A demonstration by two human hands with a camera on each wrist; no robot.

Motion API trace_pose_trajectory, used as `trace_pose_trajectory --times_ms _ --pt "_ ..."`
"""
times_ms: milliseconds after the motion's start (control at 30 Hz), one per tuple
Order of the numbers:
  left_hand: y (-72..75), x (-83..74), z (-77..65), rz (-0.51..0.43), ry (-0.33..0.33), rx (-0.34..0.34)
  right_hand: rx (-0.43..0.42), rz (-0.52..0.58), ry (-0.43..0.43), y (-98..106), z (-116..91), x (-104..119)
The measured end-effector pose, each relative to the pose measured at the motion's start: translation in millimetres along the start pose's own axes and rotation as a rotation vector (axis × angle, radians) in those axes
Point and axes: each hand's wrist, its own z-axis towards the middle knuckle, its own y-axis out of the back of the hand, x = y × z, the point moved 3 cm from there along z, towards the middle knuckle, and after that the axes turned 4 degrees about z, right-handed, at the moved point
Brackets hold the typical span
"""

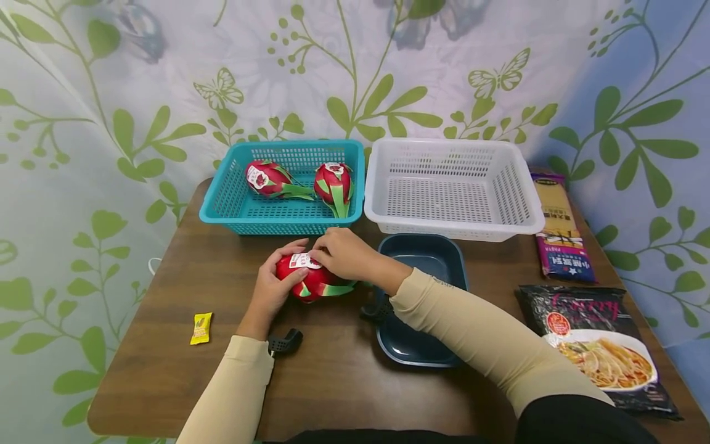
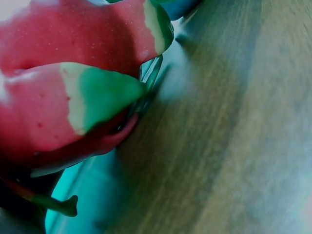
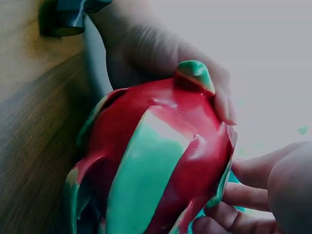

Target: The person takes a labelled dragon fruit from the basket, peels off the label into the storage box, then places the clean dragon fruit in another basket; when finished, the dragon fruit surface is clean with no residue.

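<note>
A red dragon fruit (image 1: 317, 287) with green-tipped scales is held over the table, in front of the teal basket. My left hand (image 1: 272, 285) grips it from the left, thumb on the near side and fingers over the far side. On its upper face sits a white label (image 1: 301, 261) with red print. The bent fingers of my right hand (image 1: 352, 254) pinch at the label's right end. In the right wrist view, both hands meet at the fruit's (image 3: 165, 156) far edge, where the label is hidden. Scales of the fruit (image 2: 107, 97) fill the left wrist view's upper left.
Two labelled dragon fruits (image 1: 270, 179) lie in the teal basket (image 1: 283, 228) at the back. Beside it stands a white basket (image 1: 455, 231). A dark blue tray (image 1: 424, 253) lies under my right forearm. Pasta (image 1: 563, 228) and noodle packs (image 1: 599, 345) line the right; a yellow packet (image 1: 201, 328) lies left.
</note>
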Motion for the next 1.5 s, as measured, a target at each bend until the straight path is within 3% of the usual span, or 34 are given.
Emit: trace_pose_trajectory --times_ms 333,400,533,633,700,800,933,1067,1233,1500 --pt "0.4 1.7 -1.1 -0.047 0.046 -0.001 -0.113 0.097 0.036 4.6 -2.4 5.3" --pt "1.0 2.6 -1.8 -0.07 0.06 -0.003 -0.124 0.167 0.054 8.6 -6.4 9.9" --pt "2.9 4.2 -2.0 -0.123 0.051 -0.009 -0.091 0.412 0.128 25.2 -19.3 22.3" --pt "2.9 4.2 -0.6 -0.133 0.018 0.012 -0.059 0.495 0.178 42.9 -33.0 23.3" --pt "2.8 3.9 0.6 -0.119 0.008 0.024 -0.062 0.465 0.176 54.9 -43.2 14.9" --pt "1.3 3.5 3.1 -0.101 0.014 0.031 -0.075 0.362 0.108 73.6 -63.4 -7.4" --pt "0.8 4.5 3.6 -0.08 0.048 0.024 -0.094 0.199 -0.054 88.5 -94.4 -44.8" --pt "1.5 5.2 1.4 -0.062 0.077 0.016 -0.035 0.107 -0.2 85.3 -118.1 -75.0" --pt "2.5 4.8 0.3 -0.081 0.11 0.012 0.042 0.113 -0.236 69.3 -123.5 -93.0" --pt "-0.5 4.6 1.6 -0.093 0.113 0.035 -0.036 -0.1 -0.298 61.0 -120.0 -95.8"
